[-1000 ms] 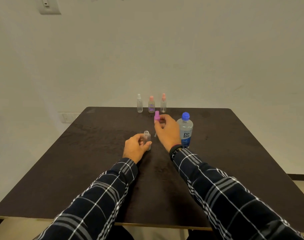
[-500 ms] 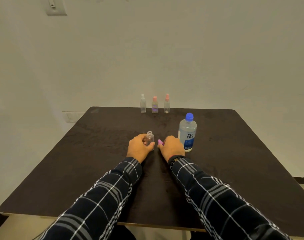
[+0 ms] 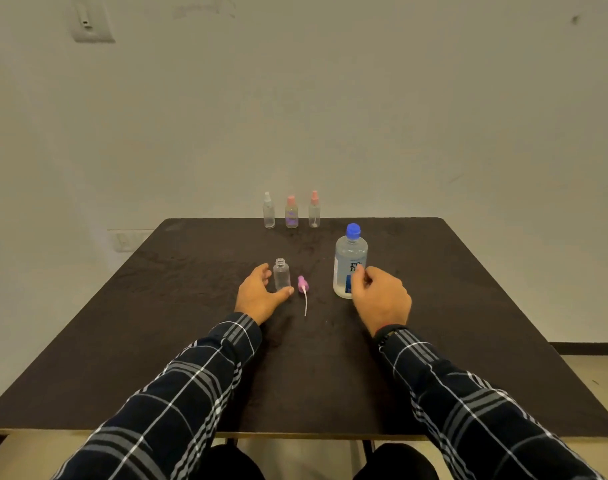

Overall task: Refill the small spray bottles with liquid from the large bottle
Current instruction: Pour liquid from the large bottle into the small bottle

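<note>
A small clear spray bottle [image 3: 282, 276] stands uncapped on the dark table [image 3: 178, 341]. My left hand [image 3: 259, 297] cups it loosely, fingers on its left side and thumb at its base. Its pink spray cap [image 3: 301, 283] lies on the table just to the right, with the dip tube pointing toward me. The large clear bottle [image 3: 350, 258] with a blue lid stands closed further right. My right hand [image 3: 382, 299] is in front of it, fingers half curled and holding nothing, fingertips at its label.
Three capped small spray bottles stand in a row at the table's far edge: a white-capped one [image 3: 269, 213], a pink-capped one [image 3: 291, 214] and another pink-capped one [image 3: 314, 212]. A bare wall rises behind the table.
My right hand set the pink spray cap down on the table beside the small bottle, let go and moved right to the large bottle. My left hand's grip on the small bottle loosened.
</note>
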The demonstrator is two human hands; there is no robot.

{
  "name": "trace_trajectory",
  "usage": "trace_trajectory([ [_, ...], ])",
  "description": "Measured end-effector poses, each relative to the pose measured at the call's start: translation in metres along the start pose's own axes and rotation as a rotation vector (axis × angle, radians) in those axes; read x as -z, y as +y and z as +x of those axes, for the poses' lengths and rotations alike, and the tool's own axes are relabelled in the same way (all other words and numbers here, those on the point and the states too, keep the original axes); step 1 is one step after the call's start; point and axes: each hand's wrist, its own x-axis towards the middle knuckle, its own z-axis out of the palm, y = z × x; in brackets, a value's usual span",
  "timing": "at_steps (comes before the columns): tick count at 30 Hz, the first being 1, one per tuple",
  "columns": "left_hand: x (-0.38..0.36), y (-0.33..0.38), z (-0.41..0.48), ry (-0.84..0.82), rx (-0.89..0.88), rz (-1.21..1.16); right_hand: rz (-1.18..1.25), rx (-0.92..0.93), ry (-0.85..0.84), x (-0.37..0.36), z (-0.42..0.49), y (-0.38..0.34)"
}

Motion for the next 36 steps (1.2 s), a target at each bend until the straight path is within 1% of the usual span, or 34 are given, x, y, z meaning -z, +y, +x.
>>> trace_trajectory([
  [3, 0.001, -0.001, -0.002, 0.022, 0.002, -0.027, 0.125, -0.056, 0.049, 0.008, 0.008, 0.009],
  [5, 0.000, 0.002, -0.004, 0.059, -0.013, -0.075, 0.247, -0.066, 0.023, 0.008, 0.017, 0.010],
  [6, 0.000, 0.004, -0.008, 0.105, -0.025, -0.115, 0.326, -0.069, -0.006, 0.007, 0.021, 0.010],
  [8, -0.003, 0.014, -0.017, 0.291, -0.086, -0.149, 0.478, -0.066, -0.066, 0.004, 0.029, 0.006],
  [10, -0.007, 0.027, -0.027, 0.516, -0.254, 0.002, 0.569, -0.046, -0.093, 0.002, 0.035, 0.002],
  [11, -0.011, 0.034, -0.031, 0.557, -0.356, 0.077, 0.592, -0.028, -0.101, 0.001, 0.038, -0.001],
  [12, -0.017, 0.042, -0.034, 0.534, -0.449, 0.122, 0.607, -0.013, -0.106, 0.000, 0.039, -0.002],
  [13, -0.025, 0.048, -0.037, 0.467, -0.523, 0.142, 0.619, -0.005, -0.106, 0.000, 0.041, -0.004],
  [14, -0.035, 0.054, -0.039, 0.387, -0.565, 0.150, 0.626, -0.001, -0.101, 0.000, 0.042, -0.006],
  [15, -0.047, 0.059, -0.041, 0.312, -0.564, 0.142, 0.631, 0.003, -0.095, 0.000, 0.043, -0.008],
  [17, -0.071, 0.064, -0.042, 0.187, -0.467, 0.036, 0.648, 0.017, -0.103, 0.002, 0.047, -0.011],
  [19, -0.091, 0.069, -0.040, 0.072, -0.310, -0.101, 0.662, 0.023, -0.133, 0.005, 0.050, -0.013],
  [21, -0.102, 0.074, -0.036, -0.007, -0.228, -0.168, 0.653, 0.017, -0.156, 0.007, 0.053, -0.016],
  [23, -0.106, 0.077, -0.031, -0.026, -0.214, -0.214, 0.642, 0.005, -0.166, 0.006, 0.055, -0.019],
  [27, -0.107, 0.071, -0.018, 0.015, -0.199, -0.141, 0.657, -0.044, -0.130, 0.001, 0.059, -0.024],
  [29, -0.107, 0.068, -0.013, 0.015, -0.184, -0.100, 0.665, -0.034, -0.124, -0.002, 0.060, -0.023],
  [31, -0.105, 0.068, -0.011, -0.002, -0.175, -0.088, 0.668, -0.019, -0.146, -0.007, 0.061, -0.018],
  [34, -0.103, 0.069, -0.009, -0.007, -0.182, -0.080, 0.747, -0.016, -0.203, -0.011, 0.059, -0.012],
  [36, -0.104, 0.069, -0.008, -0.012, -0.180, -0.070, 0.736, -0.012, -0.244, -0.010, 0.060, -0.014],
])
